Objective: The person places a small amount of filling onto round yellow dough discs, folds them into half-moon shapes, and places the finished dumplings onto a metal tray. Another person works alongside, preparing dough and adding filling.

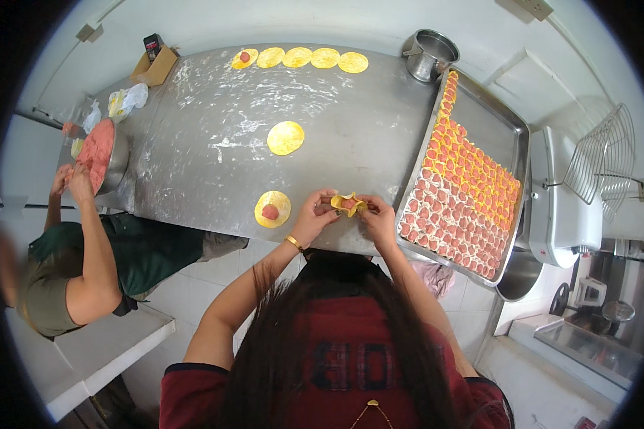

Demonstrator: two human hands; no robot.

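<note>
Pinching a yellow dumpling between them, the left hand and right hand close on it, tray at three o'clock.

At the table's near edge, both hands pinch a filled wrapper. A second filled wrapper lies just to its left, a bare one behind. A tray of dumplings sits to the right, a row of wrappers along the far edge.
</note>
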